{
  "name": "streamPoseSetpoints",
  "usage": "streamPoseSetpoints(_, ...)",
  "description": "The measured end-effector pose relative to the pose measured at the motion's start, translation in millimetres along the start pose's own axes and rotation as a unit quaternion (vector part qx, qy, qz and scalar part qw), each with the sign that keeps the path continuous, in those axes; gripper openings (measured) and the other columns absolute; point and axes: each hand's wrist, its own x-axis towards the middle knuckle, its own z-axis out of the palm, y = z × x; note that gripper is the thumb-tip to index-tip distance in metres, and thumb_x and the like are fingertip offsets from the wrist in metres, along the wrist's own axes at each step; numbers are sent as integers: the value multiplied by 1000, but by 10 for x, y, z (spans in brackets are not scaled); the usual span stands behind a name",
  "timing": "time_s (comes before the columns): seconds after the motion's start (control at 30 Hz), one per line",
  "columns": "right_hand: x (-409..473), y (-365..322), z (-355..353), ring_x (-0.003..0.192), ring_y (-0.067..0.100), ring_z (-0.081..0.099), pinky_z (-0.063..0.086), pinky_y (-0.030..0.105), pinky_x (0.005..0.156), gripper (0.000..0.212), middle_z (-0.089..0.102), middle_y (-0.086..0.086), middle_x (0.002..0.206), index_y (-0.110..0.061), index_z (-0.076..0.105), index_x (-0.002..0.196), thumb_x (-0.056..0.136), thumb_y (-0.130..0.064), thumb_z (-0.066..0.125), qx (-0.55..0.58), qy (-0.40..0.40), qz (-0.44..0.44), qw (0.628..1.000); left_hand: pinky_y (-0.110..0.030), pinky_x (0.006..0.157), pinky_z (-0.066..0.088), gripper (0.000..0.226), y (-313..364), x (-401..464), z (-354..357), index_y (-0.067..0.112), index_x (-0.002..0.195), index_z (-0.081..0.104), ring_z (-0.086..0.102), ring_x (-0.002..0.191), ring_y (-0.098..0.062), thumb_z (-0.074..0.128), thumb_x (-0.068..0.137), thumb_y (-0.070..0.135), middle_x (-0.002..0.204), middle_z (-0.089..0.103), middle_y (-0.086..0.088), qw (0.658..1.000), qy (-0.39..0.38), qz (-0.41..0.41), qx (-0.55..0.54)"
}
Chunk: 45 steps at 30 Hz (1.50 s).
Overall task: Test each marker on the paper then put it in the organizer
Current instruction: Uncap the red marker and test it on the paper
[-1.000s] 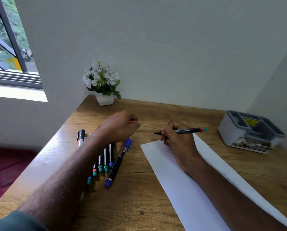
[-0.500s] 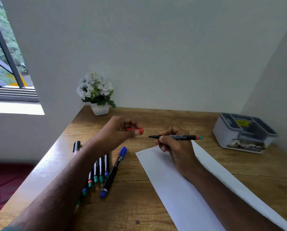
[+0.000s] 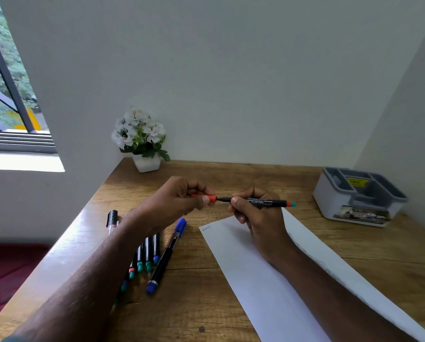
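While capless, the black marker shows an orange-teal end.

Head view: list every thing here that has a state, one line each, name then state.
Left hand: pinches the red cap.
Red cap: at the marker's tip, seating not clear.
Right hand: grips the black marker.
Black marker: held level above the desk.
Paper: flat, small scribble at its far corner.
Organizer: upright, no markers seen inside.
Blue marker: capped, lying on the desk.
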Motion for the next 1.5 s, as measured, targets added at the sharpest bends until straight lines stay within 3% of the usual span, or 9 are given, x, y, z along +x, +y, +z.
streamPoseSetpoints(0.17,-6,-2,4,57,18,55,47,26,56,10,69,15,70,-8,71,82,88,-1,69,-25,-14,-14,999,-19,58,42,12,3,2,49,10,100,74,54,68,-10,68,91,6,91,68,-29,1000,-20,8,-14)
streamPoseSetpoints(0.27,-6,7,5,58,23,57,49,30,59,5,69,21,74,-3,69,86,89,-2,71,-40,-38,-23,998,-19,56,42,13,21,2,83,4,103,72,56,66,-9,65,92,3,84,74,-12,998,-43,7,-34)
streamPoseSetpoints(0.47,-6,-7,35,58,3,63,46,15,59,5,72,-5,65,-3,73,85,84,-4,77,-39,-18,8,999,-12,56,43,11,30,12,82,6,99,75,57,59,0,68,91,7,69,72,8,998,-47,10,36)
streamPoseSetpoints(0.7,14,-36,98,59,2,62,46,14,57,11,71,-2,69,-13,72,79,81,-9,82,-57,-27,31,998,-14,59,46,8,26,-23,57,3,94,75,60,63,-6,69,89,3,79,76,-5,999,-35,29,8)
streamPoseSetpoints(0.87,12,-56,116,52,1,63,46,10,53,10,70,-5,60,-4,68,82,84,0,77,-36,-43,35,998,-18,60,46,7,8,-35,67,4,91,76,58,63,-12,70,89,4,74,73,-8,999,-24,32,-4)
streamPoseSetpoints(1.0,24,-75,110,59,17,59,46,22,54,12,72,17,72,-15,74,84,78,-16,84,-60,-21,42,997,-16,61,47,7,31,-22,101,4,93,76,59,62,-6,71,88,8,66,71,2,999,0,37,-1)
streamPoseSetpoints(1.2,118,-152,-58,66,18,65,48,34,59,50,71,0,81,-18,55,122,81,-11,83,-30,82,18,996,-29,69,53,13,-19,6,93,17,96,79,63,70,-14,78,83,13,81,75,-6,996,71,47,39)
streamPoseSetpoints(1.37,148,-287,-157,90,4,65,52,33,80,14,71,-17,94,-32,72,95,83,-33,79,-312,64,-25,948,-19,61,46,13,40,37,171,24,91,79,58,61,0,80,81,15,71,72,8,987,103,51,110)
streamPoseSetpoints(1.5,88,-434,-209,103,2,59,36,46,97,13,68,-26,98,-41,72,98,91,-49,65,-497,-22,-60,865,-32,62,53,12,222,144,252,21,85,78,64,65,-12,84,77,16,73,73,1,984,104,87,118)
